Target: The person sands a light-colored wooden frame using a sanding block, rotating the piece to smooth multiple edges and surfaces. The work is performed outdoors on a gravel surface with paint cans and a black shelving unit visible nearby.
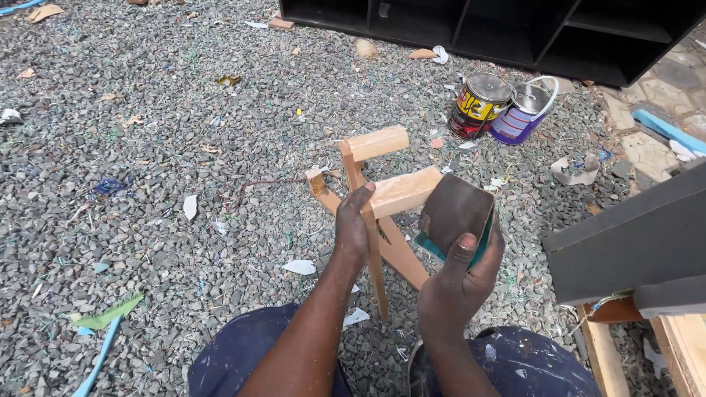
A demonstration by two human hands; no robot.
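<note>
1. Lying far left on the gravel (pixel 147 147): a green scrap (pixel 107 316).
2. Gripping the wooden frame (pixel 371 198) at its upright stick: left hand (pixel 353 224), fingers closed around it, frame held up over the gravel, above the knees.
3. Pressing folded sandpaper (pixel 456 209) against the frame's lower block: right hand (pixel 463 276), fingers closed on the sheet.
4. Standing beyond, side by side: two paint tins (pixel 500 109).
5. Showing at far right: a dark board (pixel 632 242).

Two paint tins (pixel 500 106) and a black shelf unit (pixel 515 33) on gravel (pixel 147 184).
</note>
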